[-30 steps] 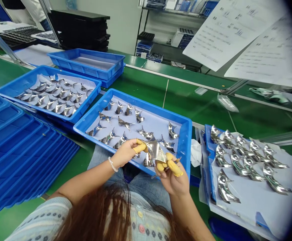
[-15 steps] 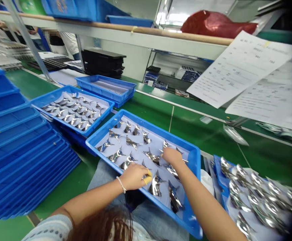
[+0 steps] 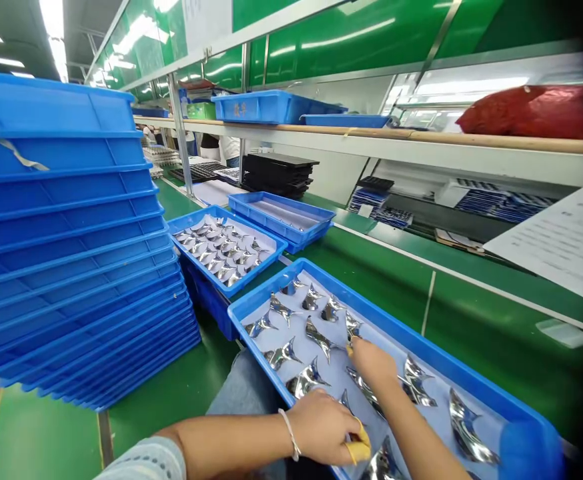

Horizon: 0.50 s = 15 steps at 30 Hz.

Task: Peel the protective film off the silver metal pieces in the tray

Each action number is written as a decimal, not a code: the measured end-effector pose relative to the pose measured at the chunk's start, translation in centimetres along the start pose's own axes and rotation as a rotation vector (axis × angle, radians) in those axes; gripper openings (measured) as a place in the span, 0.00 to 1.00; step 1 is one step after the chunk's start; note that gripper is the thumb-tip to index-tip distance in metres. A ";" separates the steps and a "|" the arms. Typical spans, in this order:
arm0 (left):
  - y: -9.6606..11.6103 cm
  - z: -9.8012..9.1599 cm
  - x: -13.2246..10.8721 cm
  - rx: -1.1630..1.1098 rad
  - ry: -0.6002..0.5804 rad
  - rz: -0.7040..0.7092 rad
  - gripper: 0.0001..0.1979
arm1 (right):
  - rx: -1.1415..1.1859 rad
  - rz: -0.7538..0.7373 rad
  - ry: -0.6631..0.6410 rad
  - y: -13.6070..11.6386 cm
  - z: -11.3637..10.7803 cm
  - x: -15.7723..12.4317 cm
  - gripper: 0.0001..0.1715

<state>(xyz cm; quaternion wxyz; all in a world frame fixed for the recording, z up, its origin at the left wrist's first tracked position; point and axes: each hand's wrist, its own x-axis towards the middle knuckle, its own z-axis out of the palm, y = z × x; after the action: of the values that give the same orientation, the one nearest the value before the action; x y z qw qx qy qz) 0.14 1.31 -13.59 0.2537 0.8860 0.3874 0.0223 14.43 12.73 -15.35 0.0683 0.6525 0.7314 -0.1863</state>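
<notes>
Well, left hand (image 3: 321, 427) and right hand (image 3: 374, 363) over blue tray (image 3: 371, 305), right by shiny metal piece (image 3: 352, 325); grips prob. curled, pinch unclear.

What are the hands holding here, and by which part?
No hold can be told: the left hand and right hand are down among polished metal pieces in a blue tray.

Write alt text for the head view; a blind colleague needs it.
The left hand and right hand, in yellow finger cots, rest among curved mirror-polished metal pieces in a blue plastic tray. A tall stack of blue trays stands left on a green workbench.
</notes>
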 end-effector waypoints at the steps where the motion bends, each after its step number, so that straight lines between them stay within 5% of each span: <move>1: 0.0 0.0 0.0 0.004 0.002 0.001 0.12 | 0.007 0.003 0.004 0.1 0.2 0.1 0.16; 10: -0.1 0.1 0.2 -0.055 0.007 -0.010 0.12 | 0.164 0.110 0.095 0.8 -0.7 -0.4 0.15; 15: -0.2 0.1 0.1 -0.193 0.063 -0.044 0.15 | 0.438 0.179 0.257 2.1 -2.4 -4.7 0.18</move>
<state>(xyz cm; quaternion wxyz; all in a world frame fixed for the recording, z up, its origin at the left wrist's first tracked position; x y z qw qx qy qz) 0.06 1.48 -13.77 0.3259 0.8476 0.4106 0.0820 17.49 9.42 -11.94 -0.1514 0.7322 0.6156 -0.2489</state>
